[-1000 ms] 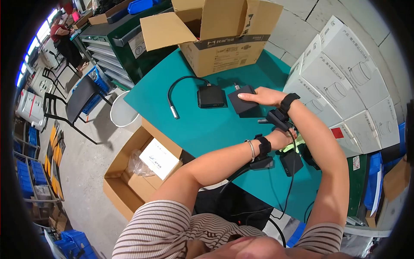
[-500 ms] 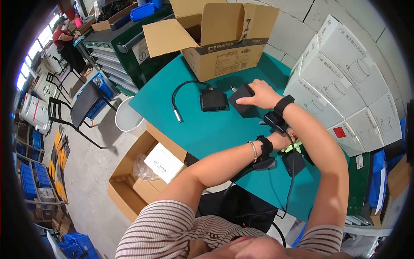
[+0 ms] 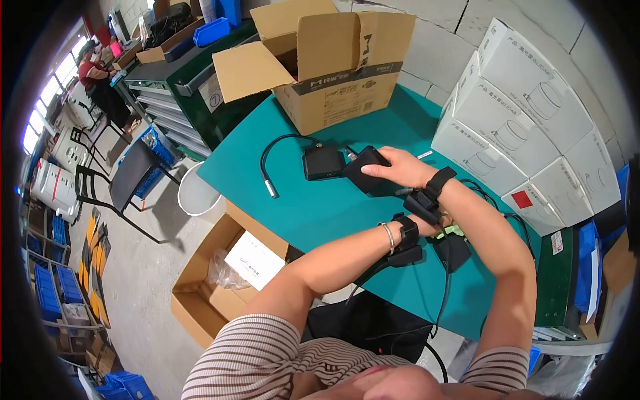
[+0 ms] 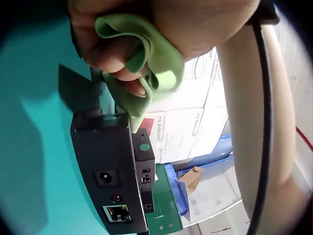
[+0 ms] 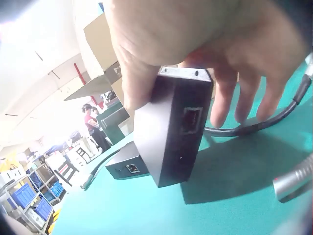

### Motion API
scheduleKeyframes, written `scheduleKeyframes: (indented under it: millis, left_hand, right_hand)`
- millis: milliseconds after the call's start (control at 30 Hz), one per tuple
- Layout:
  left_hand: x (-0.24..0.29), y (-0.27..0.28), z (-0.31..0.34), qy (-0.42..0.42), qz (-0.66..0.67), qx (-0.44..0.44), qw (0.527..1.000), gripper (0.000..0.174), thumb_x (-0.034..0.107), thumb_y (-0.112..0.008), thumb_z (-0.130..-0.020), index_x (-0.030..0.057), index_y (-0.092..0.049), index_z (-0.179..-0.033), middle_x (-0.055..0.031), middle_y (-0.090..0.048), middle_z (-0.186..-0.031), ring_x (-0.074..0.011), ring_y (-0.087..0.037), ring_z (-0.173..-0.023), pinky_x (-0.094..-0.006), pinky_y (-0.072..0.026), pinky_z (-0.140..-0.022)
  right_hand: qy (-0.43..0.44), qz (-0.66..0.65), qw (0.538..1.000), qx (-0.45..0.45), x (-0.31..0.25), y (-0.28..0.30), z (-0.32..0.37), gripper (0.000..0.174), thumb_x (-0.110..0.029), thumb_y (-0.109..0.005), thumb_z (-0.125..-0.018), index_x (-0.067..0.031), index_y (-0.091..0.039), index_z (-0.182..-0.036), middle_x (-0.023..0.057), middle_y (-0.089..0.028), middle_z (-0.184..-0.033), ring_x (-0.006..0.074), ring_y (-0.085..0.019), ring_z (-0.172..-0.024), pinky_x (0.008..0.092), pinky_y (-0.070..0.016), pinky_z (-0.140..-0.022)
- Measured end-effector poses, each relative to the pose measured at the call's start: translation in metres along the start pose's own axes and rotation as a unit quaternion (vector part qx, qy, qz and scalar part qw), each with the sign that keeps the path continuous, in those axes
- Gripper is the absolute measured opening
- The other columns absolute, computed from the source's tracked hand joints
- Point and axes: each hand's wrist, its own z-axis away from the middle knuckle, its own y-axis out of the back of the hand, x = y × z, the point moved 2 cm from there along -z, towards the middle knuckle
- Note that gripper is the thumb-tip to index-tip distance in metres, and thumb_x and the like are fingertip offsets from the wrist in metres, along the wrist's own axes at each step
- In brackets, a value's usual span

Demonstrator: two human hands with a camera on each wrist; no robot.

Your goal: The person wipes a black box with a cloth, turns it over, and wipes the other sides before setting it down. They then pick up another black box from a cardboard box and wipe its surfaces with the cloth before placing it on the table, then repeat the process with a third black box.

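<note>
Ease the tilted black box [image 5: 168, 129] flat beside the other box [image 3: 323, 163] at left, pinched in a part-open right hand [image 3: 400, 167], with green cloth [image 4: 168, 68] clutched in the left hand [image 3: 424, 226].

Flapped cardboard carton [image 3: 333, 100]: 12 o'clock in the head view, standing open on the teal tabletop [image 3: 407, 297].
White LIDAR boxes [image 3: 513, 100]: 2 o'clock, stacked, with one red label [image 3: 521, 199] low down.
Grey brick wall [image 3: 440, 50]: 1 o'clock, behind the stack.
Green drawer cabinet [image 3: 167, 107]: 10 o'clock, blue bin [image 3: 212, 32] on top.
Person in red top [image 3: 93, 72]: 10 o'clock, standing farther off.
Black chair [image 3: 130, 175]: 9 o'clock, beside the white bucket [image 3: 199, 193].
Low cardboard box [image 3: 200, 293]: 8 o'clock, holding clear plastic [image 3: 225, 270] and a white box [image 3: 255, 260].
Shelving rack [image 3: 70, 313]: 8 o'clock, blue trays on it.
</note>
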Motion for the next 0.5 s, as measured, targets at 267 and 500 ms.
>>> scheduleKeyframes:
  millis: [267, 500]
  left_hand:
    - [-0.008, -0.001, 0.003, -0.068, -0.027, 0.082, 0.994, 0.032, 0.024, -0.060, -0.091, 0.0070, -0.059, -0.119, -0.0133, -0.060, -0.120, -0.0239, -0.057, -0.109, -0.0358, -0.0459, -0.094]
    - [-0.004, 0.000, 0.001, -0.091, -0.084, 0.102, 0.987, 0.032, 0.024, -0.061, -0.090, 0.0071, -0.059, -0.117, -0.0127, -0.061, -0.117, -0.0235, -0.058, -0.107, -0.0360, -0.0469, -0.091]
  right_hand:
    - [-0.034, 0.071, 0.996, 0.032, 0.003, -0.006, -0.009, 0.060, -0.055, -0.058, -0.087, -0.0012, -0.061, -0.112, 0.0183, -0.055, -0.103, 0.0311, -0.055, -0.098, 0.0376, -0.0439, -0.089]
    - [0.089, 0.098, 0.991, 0.035, -0.012, -0.010, 0.005, 0.052, -0.046, -0.071, -0.080, -0.0013, -0.065, -0.106, 0.0151, -0.059, -0.097, 0.0307, -0.058, -0.091, 0.0377, -0.0466, -0.082]
